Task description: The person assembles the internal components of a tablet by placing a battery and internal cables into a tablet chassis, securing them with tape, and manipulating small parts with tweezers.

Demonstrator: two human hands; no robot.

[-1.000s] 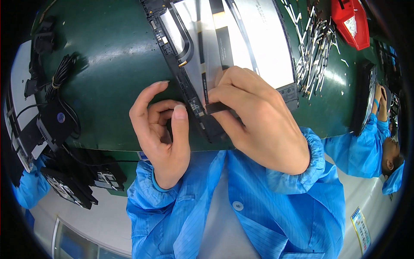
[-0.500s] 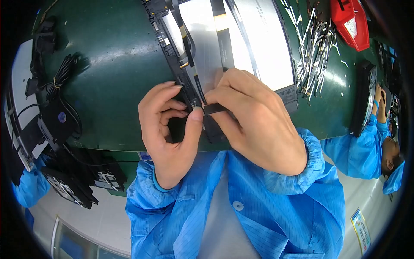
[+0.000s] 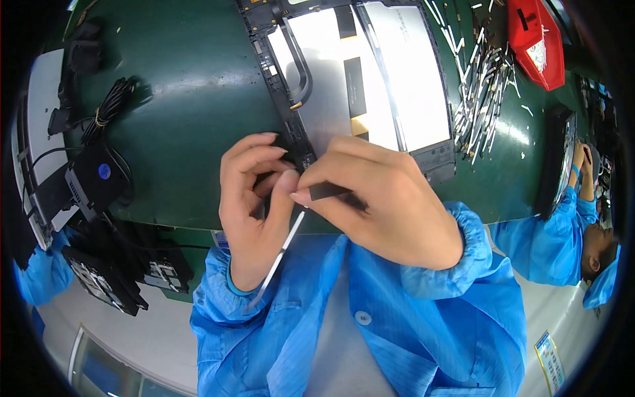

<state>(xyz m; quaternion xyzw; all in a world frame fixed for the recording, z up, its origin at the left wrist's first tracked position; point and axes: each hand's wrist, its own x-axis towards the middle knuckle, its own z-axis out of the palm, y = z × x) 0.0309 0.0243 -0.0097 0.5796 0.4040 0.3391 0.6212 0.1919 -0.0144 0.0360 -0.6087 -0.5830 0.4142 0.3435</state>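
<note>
An opened flat device, perhaps a tablet or laptop body, lies beyond my hands with silver panels, a black frame and dark ribbons. My right hand is closed in a pinch just off its near left corner, on a thin white strip that dangles toward my left sleeve. A short black piece shows between the right thumb and fingers. My left hand is curled, its thumb tip meeting the right fingertips. What the left fingers pinch is hidden where the tips meet.
Loose thin black-and-white strips lie heaped right of the device. Beyond them stands a red bin with small white pieces. At left are a bundled black cable and a black box. A co-worker's blue sleeve shows at right.
Both hands have drawn slightly nearer to me. A thin ribbon along the device's left edge has come away; a white strip now hangs from my fingers. The device sits slightly differently in view.
</note>
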